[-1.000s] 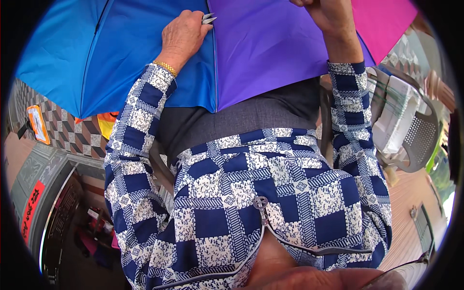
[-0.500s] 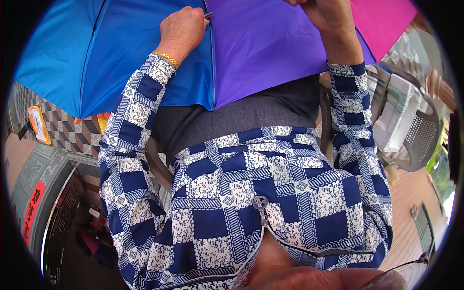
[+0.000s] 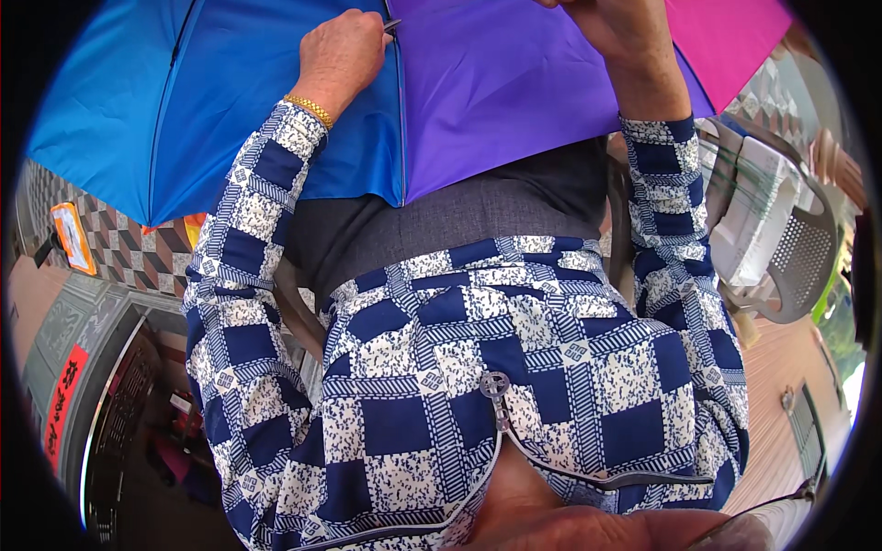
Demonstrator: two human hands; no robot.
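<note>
An umbrella canopy point(image 3: 496, 92) in blue, purple and pink panels spreads across my lap, with thin dark ribs along its seams. My left hand point(image 3: 342, 57) is closed over the blue panel beside the blue-purple seam. A slim grey metal piece point(image 3: 393, 26) sticks out between its thumb and fingers; I cannot tell if it is part of a rib or a tool. Over the purple panel, toward the pink one, is my right hand point(image 3: 617, 32). Its fingers curl inward at the upper edge of the picture, and whatever they hold is cut off.
A brown plastic chair point(image 3: 804, 266) stands on the right with a white foam box point(image 3: 758, 216) on it. An orange-edged white packet point(image 3: 73, 237) lies on the patterned tile floor point(image 3: 124, 243) at left. A doorway with a red paper strip point(image 3: 62, 404) is behind it.
My left hand has shifted slightly left and up, keeping its grip, and the near edge of the canopy has moved a little with it. My right hand looks almost unmoved.
</note>
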